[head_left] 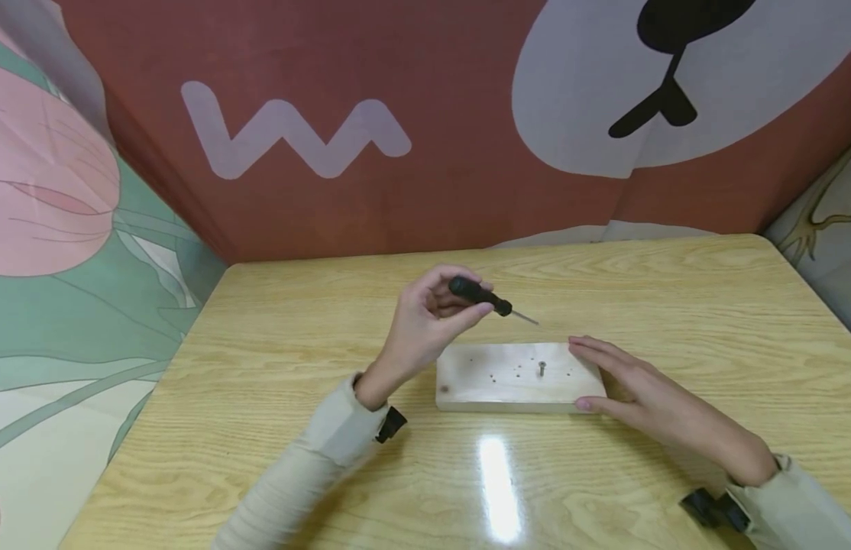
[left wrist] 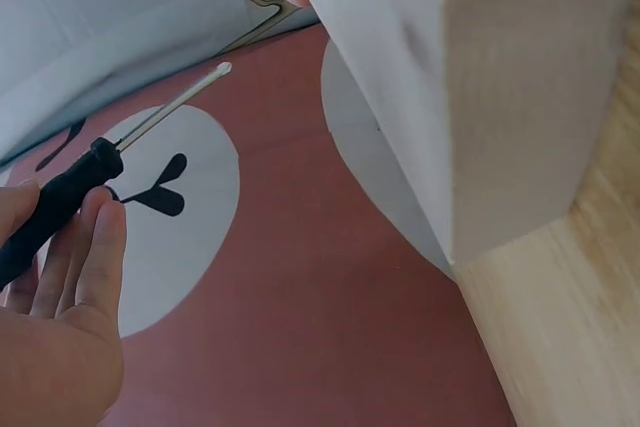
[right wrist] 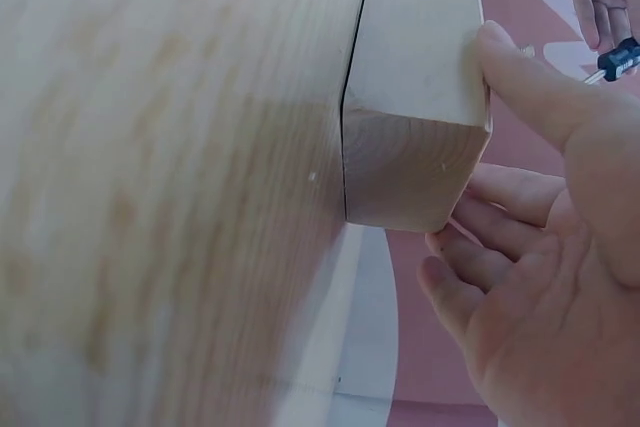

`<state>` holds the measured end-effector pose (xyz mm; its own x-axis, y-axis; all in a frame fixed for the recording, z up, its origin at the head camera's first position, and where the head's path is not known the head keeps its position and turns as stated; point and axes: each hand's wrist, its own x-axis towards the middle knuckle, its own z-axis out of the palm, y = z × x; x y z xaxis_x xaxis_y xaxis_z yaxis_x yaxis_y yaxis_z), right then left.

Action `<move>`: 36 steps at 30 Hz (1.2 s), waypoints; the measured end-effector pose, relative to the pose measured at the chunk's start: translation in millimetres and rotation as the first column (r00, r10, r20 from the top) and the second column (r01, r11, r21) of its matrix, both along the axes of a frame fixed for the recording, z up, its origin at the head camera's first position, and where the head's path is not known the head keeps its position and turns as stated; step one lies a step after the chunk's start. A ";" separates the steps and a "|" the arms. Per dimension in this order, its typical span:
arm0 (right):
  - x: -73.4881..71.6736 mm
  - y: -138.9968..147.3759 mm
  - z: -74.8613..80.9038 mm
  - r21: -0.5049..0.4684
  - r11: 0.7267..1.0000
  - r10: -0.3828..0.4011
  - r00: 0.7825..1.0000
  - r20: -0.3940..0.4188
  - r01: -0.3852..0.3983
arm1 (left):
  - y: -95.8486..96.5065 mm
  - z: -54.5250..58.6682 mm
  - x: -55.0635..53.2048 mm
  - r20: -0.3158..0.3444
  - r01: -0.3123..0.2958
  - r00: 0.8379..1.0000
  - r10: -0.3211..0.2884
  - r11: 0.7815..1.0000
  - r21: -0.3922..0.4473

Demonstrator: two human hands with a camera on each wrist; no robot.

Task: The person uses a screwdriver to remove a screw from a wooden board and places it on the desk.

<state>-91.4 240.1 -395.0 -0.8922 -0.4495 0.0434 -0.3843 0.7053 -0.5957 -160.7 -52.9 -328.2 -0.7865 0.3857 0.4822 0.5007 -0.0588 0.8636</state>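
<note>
My left hand [head_left: 425, 317] pinches a black-handled screwdriver [head_left: 475, 293] above the back of a pale wooden block [head_left: 494, 386]. The screwdriver's metal shaft [left wrist: 175, 107] points to the right, its tip apart from the block. A screw [head_left: 542, 368] stands upright in the block's top, right of the middle, among several small holes. At the block's right end, my right hand [head_left: 635, 389] holds it with the thumb at the near edge and the fingers at the far edge. The right wrist view shows the thumb and fingers on either side of the block's end [right wrist: 415, 167].
The block lies on a wood-grain table [head_left: 295, 458] that extends around it on all sides. Behind the table hangs a reddish-brown printed cloth [head_left: 398, 206]. A floral cloth [head_left: 68, 321] covers the left side. Dark wrist devices [head_left: 391, 424] sit at both sleeves.
</note>
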 end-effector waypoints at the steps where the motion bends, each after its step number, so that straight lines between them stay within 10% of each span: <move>1: -0.1 -0.1 0.5 -0.001 1.000 -0.002 1.000 0.001 0.002 | -0.9 -0.1 -0.2 0.004 -0.004 1.000 0.004 1.000 0.002; 36: -16.8 -39.7 6.7 -0.118 0.991 0.018 0.949 -0.313 -0.058 | -26.8 -12.8 -7.5 0.024 -0.114 0.993 0.115 0.993 -0.032</move>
<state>-108.2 200.4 -388.3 -0.8078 -0.4560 0.3735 -0.5894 0.6147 -0.5242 -168.1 -79.7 -341.0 -0.8385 0.3068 0.4503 0.4798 0.0241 0.8770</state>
